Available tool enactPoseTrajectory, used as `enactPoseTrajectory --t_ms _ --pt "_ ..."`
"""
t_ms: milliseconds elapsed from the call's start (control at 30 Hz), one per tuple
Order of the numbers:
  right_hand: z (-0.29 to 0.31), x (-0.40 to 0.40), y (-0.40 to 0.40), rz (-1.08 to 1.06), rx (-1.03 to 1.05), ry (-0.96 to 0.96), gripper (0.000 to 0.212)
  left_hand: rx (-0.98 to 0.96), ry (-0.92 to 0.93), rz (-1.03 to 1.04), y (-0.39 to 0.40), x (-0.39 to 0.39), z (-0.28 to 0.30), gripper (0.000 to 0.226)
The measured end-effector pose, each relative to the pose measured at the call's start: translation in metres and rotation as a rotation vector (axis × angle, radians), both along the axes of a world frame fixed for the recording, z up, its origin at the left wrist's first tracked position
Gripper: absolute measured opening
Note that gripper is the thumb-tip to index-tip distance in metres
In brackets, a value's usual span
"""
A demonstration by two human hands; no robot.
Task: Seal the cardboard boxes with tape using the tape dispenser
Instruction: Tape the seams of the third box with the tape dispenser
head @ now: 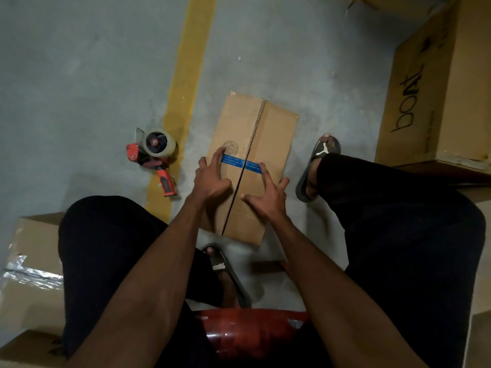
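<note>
Cardboard boxes: four – small (pixel 249 166), large (pixel 435 83), two at left (pixel 29 251) (pixel 29 349); tape dispenser (pixel 154 155): one; hands: two (pixel 210 176) (pixel 268 192)

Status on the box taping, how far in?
Done: the box at lower left already carries shiny tape. In hand: both hands, left and right, press the flaps of the small box, its centre seam untaped. Left: pick up the tape dispenser lying on the floor and tape that seam.

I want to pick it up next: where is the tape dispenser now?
In the head view the tape dispenser lies on the floor, left of the cardboard box, against the yellow line, untouched.
</note>
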State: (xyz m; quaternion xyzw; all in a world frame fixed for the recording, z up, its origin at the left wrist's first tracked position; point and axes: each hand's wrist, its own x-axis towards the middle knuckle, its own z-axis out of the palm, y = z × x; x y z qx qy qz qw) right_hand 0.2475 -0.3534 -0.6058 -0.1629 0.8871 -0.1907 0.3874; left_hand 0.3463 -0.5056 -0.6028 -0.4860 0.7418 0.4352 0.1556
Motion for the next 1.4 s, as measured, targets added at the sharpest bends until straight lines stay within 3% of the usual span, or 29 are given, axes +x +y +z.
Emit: enactPoseTrajectory --t_ms 833,967,1067,1233,1400 --pt "-0.014 0.003 -0.014 -0.008 0.119 0.087 0.112 -0.084 -0.094 -0.111 0.002 -0.008 -0.013 0.109" --pt "-0.017 0.034 -0.010 -0.138 0.104 0.042 0.116 -0.178 -0.083 -0.284 -0.003 -0.020 -0.009 0.116" --pt "-0.025 0.068 -0.007 -0.278 0.115 -0.010 0.120 -0.253 -0.060 -0.382 0.000 -0.030 -0.010 0.104" --pt "-0.028 0.077 -0.008 -0.315 0.073 -0.040 0.120 -0.260 -0.018 -0.321 -0.004 -0.028 -0.018 0.070" --pt "-0.023 0.109 -0.016 -0.313 -0.061 -0.195 0.123 -0.375 -0.056 -0.388 -0.016 -0.013 -0.024 0.077"
